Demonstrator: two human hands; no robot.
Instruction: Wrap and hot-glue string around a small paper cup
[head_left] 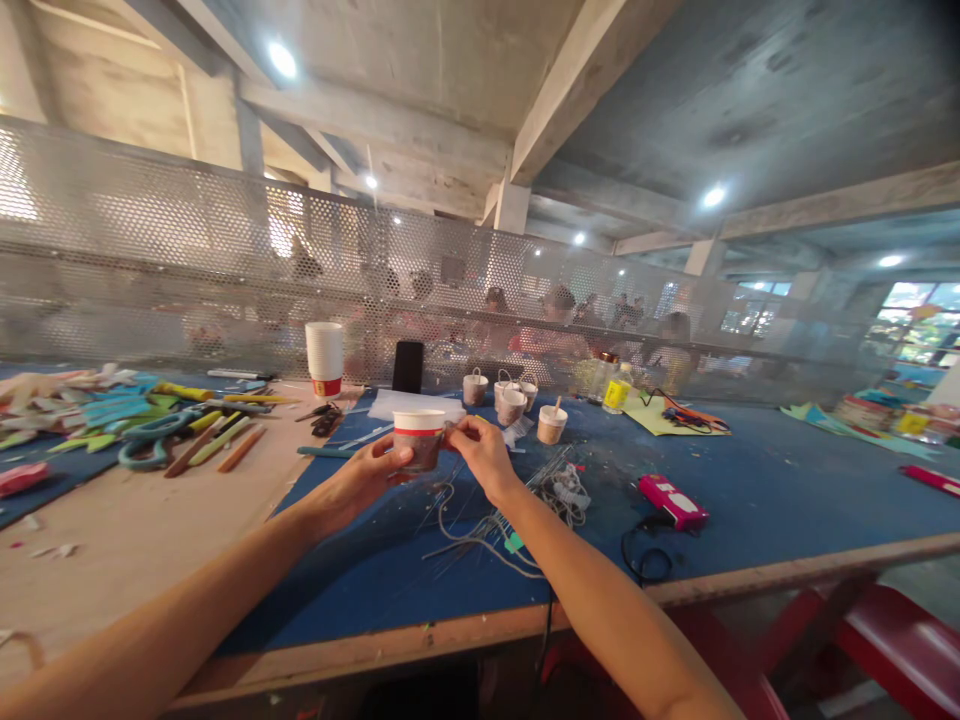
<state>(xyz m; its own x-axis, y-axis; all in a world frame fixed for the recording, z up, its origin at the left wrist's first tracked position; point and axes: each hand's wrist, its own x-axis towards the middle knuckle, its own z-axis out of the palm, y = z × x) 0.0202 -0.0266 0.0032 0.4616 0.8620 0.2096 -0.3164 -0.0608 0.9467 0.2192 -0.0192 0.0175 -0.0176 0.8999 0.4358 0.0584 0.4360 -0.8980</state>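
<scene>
A white paper cup [420, 424] with a red band is held upright above the blue mat, its lower part covered in a grey-brown layer. My left hand [375, 470] is closed around the cup's left side, thumb in front. At the cup's right side my right hand [480, 450] has its fingers pinched together; what lies between them is too small to make out. Below the hands, a loose grey cord [480, 545] and a tangle of thin strands [564, 492] spread over the mat. Behind the cup lies a white translucent sheet [384, 402].
Several small corded cups [511, 408] stand behind my right hand, beside a cup with a stick [552, 425]. Left are stacked paper cups [325, 350], scissors [146, 440] and coloured scraps [112, 405]. A pink corded tool [673, 502] lies right. A perforated metal screen [187, 270] borders the back.
</scene>
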